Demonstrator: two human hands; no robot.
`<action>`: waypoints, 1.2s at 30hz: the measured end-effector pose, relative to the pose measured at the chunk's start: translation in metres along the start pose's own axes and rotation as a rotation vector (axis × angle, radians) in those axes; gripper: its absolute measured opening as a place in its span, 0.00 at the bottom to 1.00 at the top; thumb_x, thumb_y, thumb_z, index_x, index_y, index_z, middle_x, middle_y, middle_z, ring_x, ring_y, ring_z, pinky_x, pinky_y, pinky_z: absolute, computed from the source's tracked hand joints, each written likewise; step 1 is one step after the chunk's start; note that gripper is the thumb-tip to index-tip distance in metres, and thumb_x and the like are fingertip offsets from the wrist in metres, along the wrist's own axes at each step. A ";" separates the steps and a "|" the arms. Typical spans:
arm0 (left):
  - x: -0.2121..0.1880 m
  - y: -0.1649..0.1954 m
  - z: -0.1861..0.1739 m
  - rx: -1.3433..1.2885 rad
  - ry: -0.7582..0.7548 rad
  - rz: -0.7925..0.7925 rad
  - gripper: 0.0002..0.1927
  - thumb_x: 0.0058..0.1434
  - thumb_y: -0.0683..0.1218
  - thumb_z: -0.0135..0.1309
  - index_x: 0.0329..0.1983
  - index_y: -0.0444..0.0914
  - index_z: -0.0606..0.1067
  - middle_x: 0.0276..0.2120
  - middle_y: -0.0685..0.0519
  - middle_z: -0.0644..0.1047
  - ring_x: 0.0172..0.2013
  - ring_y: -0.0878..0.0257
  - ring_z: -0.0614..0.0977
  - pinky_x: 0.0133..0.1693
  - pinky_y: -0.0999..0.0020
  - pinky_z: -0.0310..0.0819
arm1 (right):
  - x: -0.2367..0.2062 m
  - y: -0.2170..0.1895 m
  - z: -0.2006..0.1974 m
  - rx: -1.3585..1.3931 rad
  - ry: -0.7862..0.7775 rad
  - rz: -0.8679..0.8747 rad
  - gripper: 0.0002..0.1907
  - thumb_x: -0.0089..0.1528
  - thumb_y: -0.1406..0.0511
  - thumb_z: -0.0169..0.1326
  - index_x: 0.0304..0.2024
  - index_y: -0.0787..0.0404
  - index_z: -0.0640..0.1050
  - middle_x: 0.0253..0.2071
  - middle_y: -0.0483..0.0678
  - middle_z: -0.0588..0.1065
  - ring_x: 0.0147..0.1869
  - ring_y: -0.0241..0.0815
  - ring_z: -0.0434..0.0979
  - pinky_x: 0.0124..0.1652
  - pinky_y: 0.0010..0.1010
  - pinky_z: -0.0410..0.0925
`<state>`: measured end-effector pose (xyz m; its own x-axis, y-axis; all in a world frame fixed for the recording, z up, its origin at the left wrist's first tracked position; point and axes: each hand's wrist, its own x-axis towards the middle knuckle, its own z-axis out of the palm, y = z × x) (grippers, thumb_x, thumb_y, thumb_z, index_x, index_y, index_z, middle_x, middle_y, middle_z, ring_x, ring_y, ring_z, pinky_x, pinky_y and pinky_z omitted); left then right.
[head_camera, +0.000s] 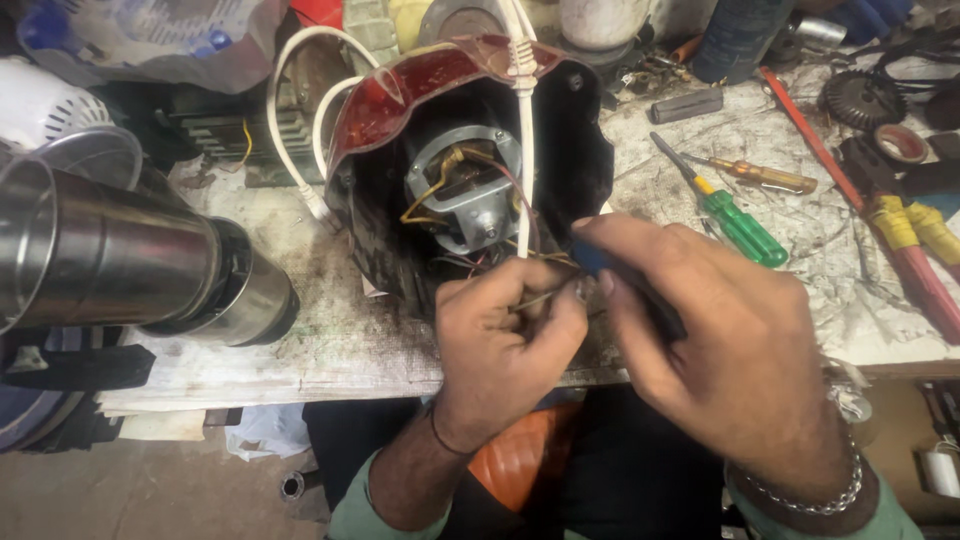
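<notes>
While L hand (505, 335) pinches thin wires (548, 268), R hand (715, 345) grips dark tool (640, 295)

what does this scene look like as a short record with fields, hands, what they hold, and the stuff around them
setting: cluttered, stained workbench
left hand: pinches thin wires at the open appliance base
right hand: holds a blue-handled tool, tip hidden by the fingers
appliance: red and black housing on its side, motor exposed
cord: white cable runs down across the opening
left of it: steel jar lying on its side
right of it: green screwdriver, amber screwdriver
</notes>
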<state>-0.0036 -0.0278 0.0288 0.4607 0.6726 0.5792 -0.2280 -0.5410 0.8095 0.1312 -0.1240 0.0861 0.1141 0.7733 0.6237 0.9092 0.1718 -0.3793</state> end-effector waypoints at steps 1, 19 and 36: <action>-0.001 0.000 0.001 0.007 0.009 0.011 0.01 0.64 0.34 0.59 0.37 0.31 0.78 0.22 0.60 0.76 0.23 0.79 0.73 0.25 0.80 0.62 | 0.000 0.001 0.000 -0.004 0.002 0.011 0.21 0.61 0.73 0.59 0.57 0.63 0.76 0.42 0.53 0.81 0.39 0.44 0.84 0.36 0.31 0.74; -0.005 -0.005 0.002 -0.016 0.063 0.026 0.02 0.63 0.33 0.59 0.35 0.31 0.77 0.23 0.59 0.78 0.24 0.79 0.75 0.25 0.81 0.65 | 0.001 -0.003 0.002 0.046 0.003 0.019 0.22 0.59 0.74 0.59 0.56 0.62 0.76 0.42 0.52 0.80 0.39 0.46 0.83 0.36 0.33 0.73; -0.005 -0.006 0.003 0.015 0.089 0.023 0.02 0.62 0.34 0.59 0.35 0.31 0.78 0.21 0.60 0.76 0.23 0.80 0.73 0.24 0.81 0.62 | 0.002 -0.005 0.005 0.076 0.021 0.013 0.22 0.59 0.75 0.58 0.56 0.62 0.76 0.37 0.51 0.78 0.33 0.45 0.81 0.32 0.33 0.71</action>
<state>-0.0023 -0.0292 0.0207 0.3770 0.7016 0.6046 -0.2248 -0.5639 0.7946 0.1250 -0.1208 0.0860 0.1351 0.7628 0.6324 0.8748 0.2080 -0.4377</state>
